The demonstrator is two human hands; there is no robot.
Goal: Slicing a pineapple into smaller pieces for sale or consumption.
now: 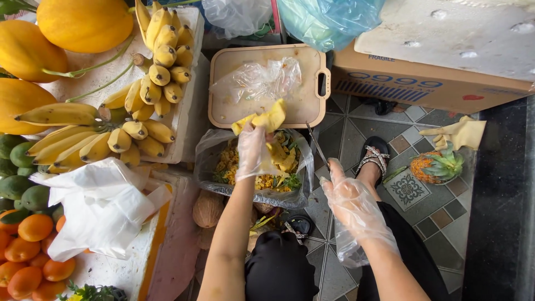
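Gripping a yellow pineapple piece (266,120) between closed fingers, the gloved left hand (253,150) is holding it over the near edge of the cutting board (304,100), above the peel-filled plastic bag (207,146). Wrapping closed around a knife (317,146), the gloved right hand (352,203) is pointing its blade toward the board. Bananas (150,89) are lying well left.

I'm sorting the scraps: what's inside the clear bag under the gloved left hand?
The clear bag holds yellow pineapple peelings and green leaf bits. The left hand hides part; deeper layers can't be seen.
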